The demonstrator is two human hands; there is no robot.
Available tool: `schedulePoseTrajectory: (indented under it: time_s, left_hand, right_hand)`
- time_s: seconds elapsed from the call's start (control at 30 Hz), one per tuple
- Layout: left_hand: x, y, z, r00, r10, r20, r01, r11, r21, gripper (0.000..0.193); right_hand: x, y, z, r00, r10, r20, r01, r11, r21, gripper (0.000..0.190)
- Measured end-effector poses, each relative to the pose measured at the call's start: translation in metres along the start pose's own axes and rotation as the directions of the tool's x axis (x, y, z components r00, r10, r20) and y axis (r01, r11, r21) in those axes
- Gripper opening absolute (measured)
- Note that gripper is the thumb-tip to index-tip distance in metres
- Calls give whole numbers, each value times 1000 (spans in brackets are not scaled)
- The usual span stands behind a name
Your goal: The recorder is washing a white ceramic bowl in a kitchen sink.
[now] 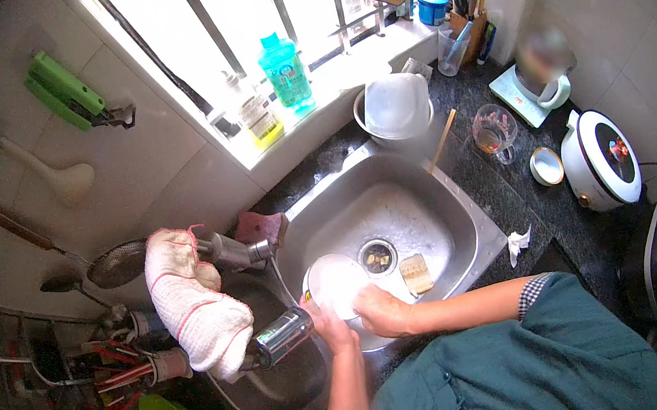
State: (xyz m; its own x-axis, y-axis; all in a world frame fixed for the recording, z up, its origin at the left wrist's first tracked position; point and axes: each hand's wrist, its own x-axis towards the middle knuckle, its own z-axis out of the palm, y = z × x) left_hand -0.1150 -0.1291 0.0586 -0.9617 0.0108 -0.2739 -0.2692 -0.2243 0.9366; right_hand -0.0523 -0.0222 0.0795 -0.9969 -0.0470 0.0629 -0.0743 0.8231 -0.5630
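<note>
Over the near left part of a stainless steel sink (417, 190), my left hand (331, 328) grips the left edge of a round white dish (336, 282). My right hand (382, 312) is closed at the dish's lower right edge; whatever its fingers hold there is hidden. The drain (379, 258) has food scraps in its strainer. Right of the drain, a tan sponge (416, 275) lies on the sink floor. A dark glass bottle (285, 336) lies tilted just left of my left hand, and a white cloth with pink edging (197, 298) hangs over the faucet.
A white tub (396, 105) in a bowl and a chopstick (443, 140) are at the sink's back edge. Right on the counter are a glass mug (494, 128), a small bowl (546, 166) and a white electric cooker (600, 158). Bottles (286, 75) line the windowsill.
</note>
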Motion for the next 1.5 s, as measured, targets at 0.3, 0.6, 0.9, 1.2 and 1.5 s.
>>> schedulePoseTrajectory:
  time_s: [0.3, 0.6, 0.9, 1.2, 1.5]
  left_hand:
    - [-11, -1, -5, 999, -19, 27, 19, 1000, 3, 53]
    - [-11, 15, 9, 999, 36, 6, -36, 999, 12, 59]
    - [0, -9, -7, 996, 81, -28, -83, 993, -83, 57]
    - [1, -6, 0, 988, 153, -14, -153, 988, -23, 56]
    - [1, -4, -2, 987, 161, 11, -161, 987, 4, 57]
  right_hand:
    - [-6, 43, -13, 994, -98, -45, 93, 991, -100, 14]
    - [6, 28, 7, 999, 46, -29, -44, 998, 47, 5]
    - [3, 11, 20, 995, 93, 20, -95, 978, 186, 8]
    - [9, 38, 23, 991, -34, -129, 39, 999, 38, 5]
    - [18, 57, 8, 981, -95, -172, 94, 995, -13, 7]
